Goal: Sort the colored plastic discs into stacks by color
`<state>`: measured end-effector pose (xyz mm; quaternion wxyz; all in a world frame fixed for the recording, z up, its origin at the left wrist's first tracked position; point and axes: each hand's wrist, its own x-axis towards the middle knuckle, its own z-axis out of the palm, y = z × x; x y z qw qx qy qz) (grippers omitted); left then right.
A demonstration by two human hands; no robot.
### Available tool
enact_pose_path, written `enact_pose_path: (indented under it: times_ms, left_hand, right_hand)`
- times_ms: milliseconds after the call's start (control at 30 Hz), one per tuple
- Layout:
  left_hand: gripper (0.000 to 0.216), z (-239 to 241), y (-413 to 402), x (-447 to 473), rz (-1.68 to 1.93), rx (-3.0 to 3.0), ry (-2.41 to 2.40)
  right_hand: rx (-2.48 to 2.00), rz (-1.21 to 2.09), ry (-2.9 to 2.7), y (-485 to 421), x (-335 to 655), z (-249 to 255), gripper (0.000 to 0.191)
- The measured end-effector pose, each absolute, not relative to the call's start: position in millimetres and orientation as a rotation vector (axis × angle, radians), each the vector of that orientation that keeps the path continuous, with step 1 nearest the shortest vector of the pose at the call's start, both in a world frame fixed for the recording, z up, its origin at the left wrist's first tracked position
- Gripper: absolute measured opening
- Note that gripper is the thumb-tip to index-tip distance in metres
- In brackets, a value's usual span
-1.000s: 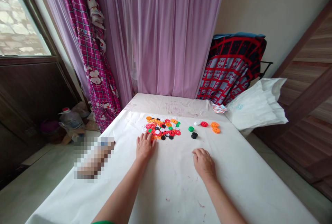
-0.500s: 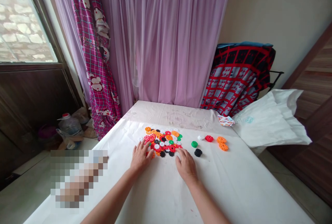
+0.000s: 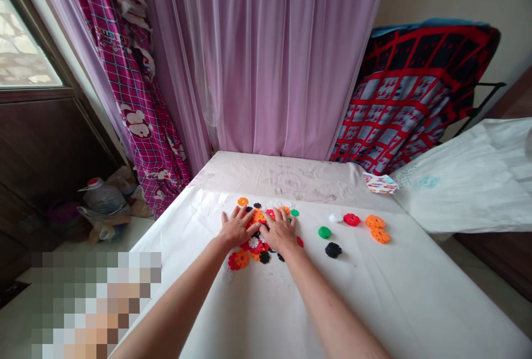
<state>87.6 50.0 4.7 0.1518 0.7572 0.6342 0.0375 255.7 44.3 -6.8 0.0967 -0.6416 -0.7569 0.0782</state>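
right hand point(image 3: 281, 231) now joins left hand point(image 3: 236, 227) on snowflake-disc pile point(image 3: 260, 237) | fingers spread flat, pinching nothing | green disc point(image 3: 325, 232) right of pile, untouched

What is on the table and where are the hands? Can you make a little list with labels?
left hand: flat on the pile of snowflake discs
right hand: flat on the same pile
sorted discs: green disc, black disc, red disc, orange discs, apart to the right
surface: white table
behind: purple curtain

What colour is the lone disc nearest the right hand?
Black disc, clearest in the head view.
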Motion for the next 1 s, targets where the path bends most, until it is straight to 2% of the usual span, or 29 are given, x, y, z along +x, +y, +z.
enact_pose_path:
  times_ms: [200, 367, 533, 667, 833, 1000]
  left_hand:
    - [0.084, 10, 8, 89, 0.011, 2.34, 1.604]
    - [0.083, 21, -28, 93, -0.012, 2.351, 1.612]
    - [0.074, 18, -69, 83, 0.083, 2.364, 1.643]
    - [0.078, 8, -97, 78, 0.173, 2.386, 1.633]
    - [0.082, 4, -93, 89, 0.215, 2.389, 1.639]
    - [0.073, 5, -62, 99, 0.375, 2.265, 1.889]
  right_hand:
    - [-1.833, 0.163, -2.338, 12, 272, -14, 0.057]
    - [-1.796, 0.102, -2.289, -14, 280, -13, 0.054]
    - [-1.694, -0.034, -2.171, -54, 296, -18, 0.041]
    - [-1.603, -0.135, -2.067, -86, 303, -22, 0.032]
    - [-1.497, -0.109, -2.16, -100, 299, -24, 0.03]
    - [-1.579, -0.118, -1.887, -91, 307, -36, 0.035]
